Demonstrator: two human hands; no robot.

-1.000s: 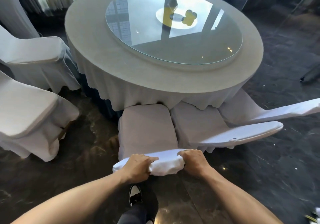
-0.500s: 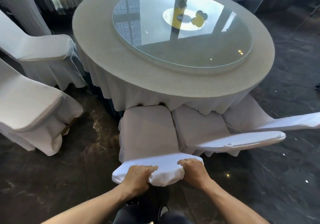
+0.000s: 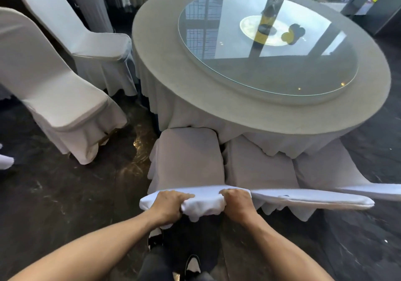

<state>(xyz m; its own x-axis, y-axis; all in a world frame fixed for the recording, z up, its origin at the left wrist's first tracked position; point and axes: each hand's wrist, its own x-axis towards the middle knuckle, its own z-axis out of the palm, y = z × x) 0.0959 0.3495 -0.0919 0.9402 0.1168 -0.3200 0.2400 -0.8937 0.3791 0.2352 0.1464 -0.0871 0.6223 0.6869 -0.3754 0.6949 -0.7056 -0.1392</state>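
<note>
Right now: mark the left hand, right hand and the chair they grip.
left hand (image 3: 168, 204), head view, back of the hand.
right hand (image 3: 237, 202), head view, back of the hand.
chair (image 3: 188, 157), head view, covered seat.

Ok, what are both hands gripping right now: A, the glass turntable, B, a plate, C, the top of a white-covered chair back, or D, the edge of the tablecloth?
C: the left hand and right hand both curl over the chair back, bunching its white cover, short of the round table.
</note>
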